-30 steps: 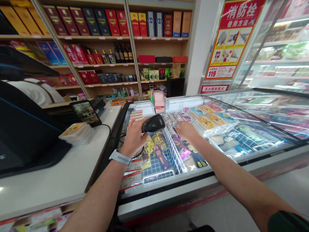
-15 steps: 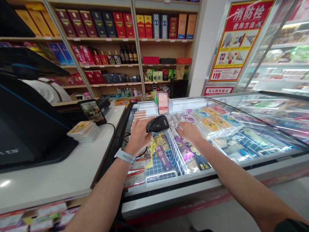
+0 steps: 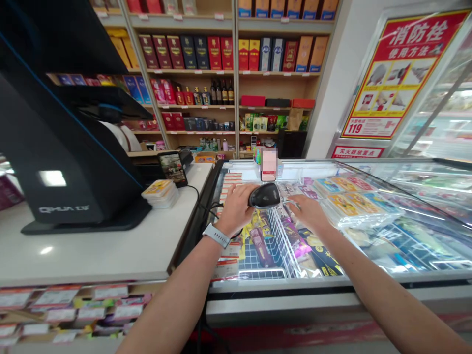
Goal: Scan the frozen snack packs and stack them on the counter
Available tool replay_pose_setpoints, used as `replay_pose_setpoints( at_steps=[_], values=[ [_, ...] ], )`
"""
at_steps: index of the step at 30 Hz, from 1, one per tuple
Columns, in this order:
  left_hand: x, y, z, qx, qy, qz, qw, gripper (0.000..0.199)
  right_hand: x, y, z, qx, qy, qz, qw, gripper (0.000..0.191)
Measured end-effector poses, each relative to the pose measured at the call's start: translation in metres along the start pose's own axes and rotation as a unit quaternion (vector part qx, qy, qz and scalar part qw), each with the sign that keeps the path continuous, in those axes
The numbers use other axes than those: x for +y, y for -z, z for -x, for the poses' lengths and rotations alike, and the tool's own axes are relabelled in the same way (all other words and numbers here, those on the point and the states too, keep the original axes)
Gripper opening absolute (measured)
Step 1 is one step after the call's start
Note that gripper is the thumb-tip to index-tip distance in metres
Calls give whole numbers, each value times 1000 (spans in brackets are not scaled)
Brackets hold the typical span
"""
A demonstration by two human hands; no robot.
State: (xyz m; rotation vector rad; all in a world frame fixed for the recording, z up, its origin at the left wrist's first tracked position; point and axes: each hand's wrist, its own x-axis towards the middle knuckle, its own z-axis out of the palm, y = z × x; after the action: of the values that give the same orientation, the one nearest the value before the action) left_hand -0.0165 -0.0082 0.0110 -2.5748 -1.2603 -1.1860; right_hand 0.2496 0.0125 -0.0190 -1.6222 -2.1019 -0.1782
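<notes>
My left hand (image 3: 238, 206), with a watch (image 3: 217, 235) on its wrist, is wrapped round a black barcode scanner (image 3: 266, 195) above the freezer. The scanner's head points away to the right. Just right of it, my right hand (image 3: 308, 214) hovers over the freezer with its fingers loosely stretched, and I see nothing in it. Beyond the scanner stands a phone (image 3: 268, 167) with a partly blurred screen. Under both hands lie packaged ice creams (image 3: 261, 246) in white wire baskets (image 3: 285, 241).
A chest freezer (image 3: 280, 307) with glass panels spans the front and right. On its right side sit stacked packs (image 3: 350, 204). At left a white counter (image 3: 121, 255) carries a black checkout terminal (image 3: 73, 162), stacked small boxes (image 3: 160, 193) and another phone (image 3: 173, 168). Shelves (image 3: 191, 71) line the back.
My view has turned to the left, so the scene sits farther right and more of the counter shows. Both hands keep nearly the same place over the freezer, the scanner still held.
</notes>
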Motion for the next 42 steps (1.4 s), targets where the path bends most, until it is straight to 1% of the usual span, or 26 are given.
replay_pose_setpoints(
  at_steps=[5,10,19,24,27,30,33,36,39,42],
  values=[
    [0,-1,2,1,-7,10,1000,59,4,-5,-1,16,-13,-68,997,37],
    [-1,-2,3,3,-3,13,1000,59,5,-6,-1,21,-36,-104,994,39],
    [2,0,4,-4,-3,20,1000,58,-3,3,-1,33,-87,-173,980,39],
    [2,-1,4,-13,-2,16,1000,59,-7,14,-8,54,-65,-198,977,41],
    [2,-2,5,-13,-5,16,1000,57,-13,25,-16,61,-46,-217,973,40],
    [2,-2,5,-11,-2,14,1000,55,-30,42,-24,74,-22,-216,973,40],
    [3,-2,5,-14,1,11,1000,55,-57,61,-32,75,-2,-224,972,38],
    [3,-2,5,-15,-1,11,1000,57,-87,75,-40,70,37,-236,969,34],
    [2,-3,6,-7,-7,6,1000,57,-112,78,-47,72,87,-224,968,31],
    [1,-5,6,-3,-4,-10,1000,56,-133,76,-54,58,124,-223,965,30]
  ],
)
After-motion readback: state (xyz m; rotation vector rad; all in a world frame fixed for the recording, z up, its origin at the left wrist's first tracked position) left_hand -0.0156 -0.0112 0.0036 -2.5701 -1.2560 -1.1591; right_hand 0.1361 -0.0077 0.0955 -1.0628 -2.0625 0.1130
